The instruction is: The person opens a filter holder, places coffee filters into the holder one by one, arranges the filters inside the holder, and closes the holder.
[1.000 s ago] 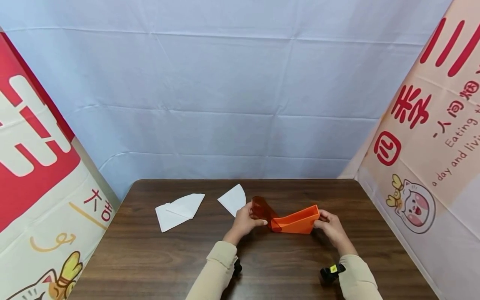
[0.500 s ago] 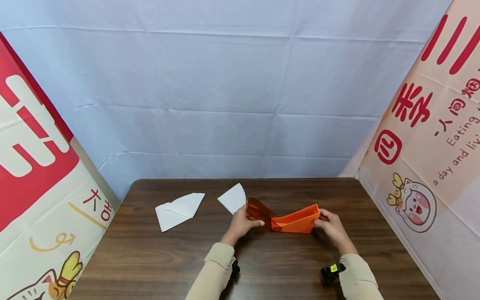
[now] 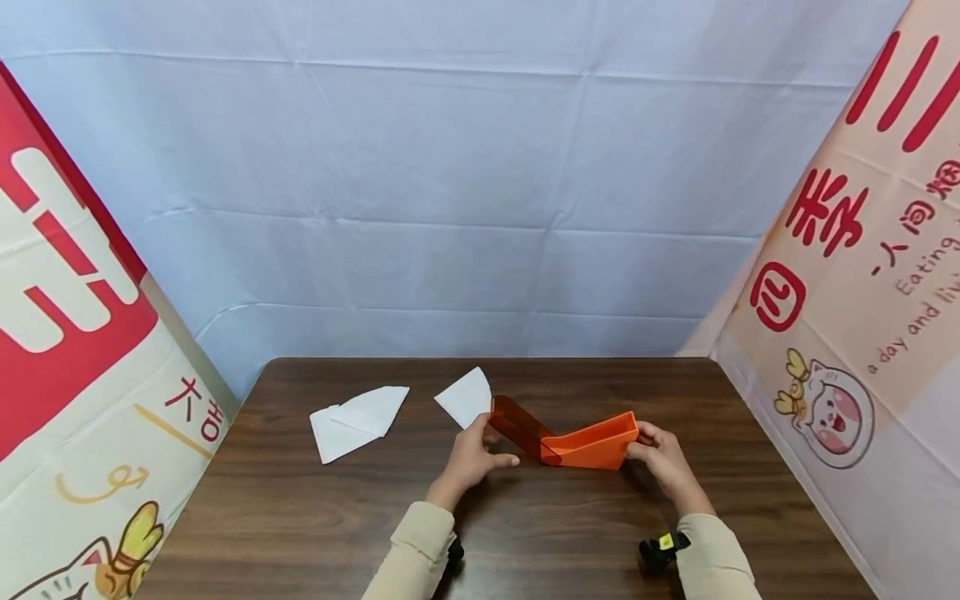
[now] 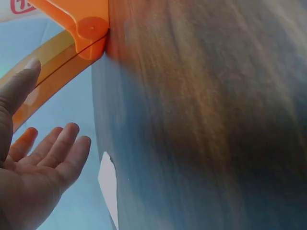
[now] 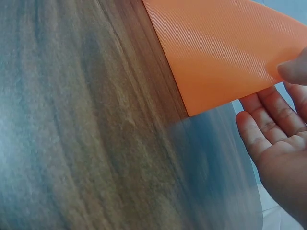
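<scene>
An orange wedge-shaped plastic box (image 3: 592,450) stands on the table, its upper side uncovered. A translucent brown-orange lid (image 3: 519,423), hinged at the box's narrow left end, slants up to the left. My right hand (image 3: 666,468) pinches the tall right end, thumb on the ribbed near wall (image 5: 216,52) in the right wrist view, fingers behind it. Beside the lid's far end is my left hand (image 3: 467,460), thumb apart from loosely extended fingers. In the left wrist view the thumb (image 4: 21,88) overlaps the lid; whether a fingertip touches it I cannot tell.
Behind my left hand lies a white fan-shaped paper piece (image 3: 465,395). Farther left is a folded white paper (image 3: 358,423). The brown wooden table (image 3: 337,517) meets a pale cloth backdrop (image 3: 450,250), with printed cloths at both sides.
The lid has swung further left and down, away from the box. My left hand has moved left and its thumb has come off the lid. The right hand keeps its hold.
</scene>
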Motion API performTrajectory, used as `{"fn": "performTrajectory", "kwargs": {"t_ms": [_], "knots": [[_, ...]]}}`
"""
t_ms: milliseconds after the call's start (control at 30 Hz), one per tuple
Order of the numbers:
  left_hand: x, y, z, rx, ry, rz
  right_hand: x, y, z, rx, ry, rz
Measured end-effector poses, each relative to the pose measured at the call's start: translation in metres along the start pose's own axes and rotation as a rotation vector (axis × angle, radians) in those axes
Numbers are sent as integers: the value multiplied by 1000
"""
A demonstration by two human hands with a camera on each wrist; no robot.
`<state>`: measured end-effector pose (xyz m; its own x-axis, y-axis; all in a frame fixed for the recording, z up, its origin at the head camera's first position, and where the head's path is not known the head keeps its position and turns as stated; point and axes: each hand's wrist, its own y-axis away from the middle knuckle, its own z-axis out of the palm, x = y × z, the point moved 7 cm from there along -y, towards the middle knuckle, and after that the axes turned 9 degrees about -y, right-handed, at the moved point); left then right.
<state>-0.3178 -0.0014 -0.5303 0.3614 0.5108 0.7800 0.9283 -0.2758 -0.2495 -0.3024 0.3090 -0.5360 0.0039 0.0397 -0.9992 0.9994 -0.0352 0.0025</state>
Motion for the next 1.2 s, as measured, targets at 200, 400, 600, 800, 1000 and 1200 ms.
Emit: {"fn": "performTrajectory", "kwargs": {"t_ms": [200,400,600,800,1000,1200], "knots": [[3,4,-5,1,-44,35,-2,1,0,-12,12,-4],[10,4,-22,59,-452,113,-2,1,0,-16,21,0],[3,-5,-32,83,-623,123,-4,0,0,-20,19,-4],[-13,-13,-41,110,-613,85,-6,0,2,-55,15,-24],[-33,-26,-49,108,-600,18,-6,-1,4,-62,15,-26],[-46,-40,-55,79,-586,-40,-5,-2,4,-42,-3,-22]]}}
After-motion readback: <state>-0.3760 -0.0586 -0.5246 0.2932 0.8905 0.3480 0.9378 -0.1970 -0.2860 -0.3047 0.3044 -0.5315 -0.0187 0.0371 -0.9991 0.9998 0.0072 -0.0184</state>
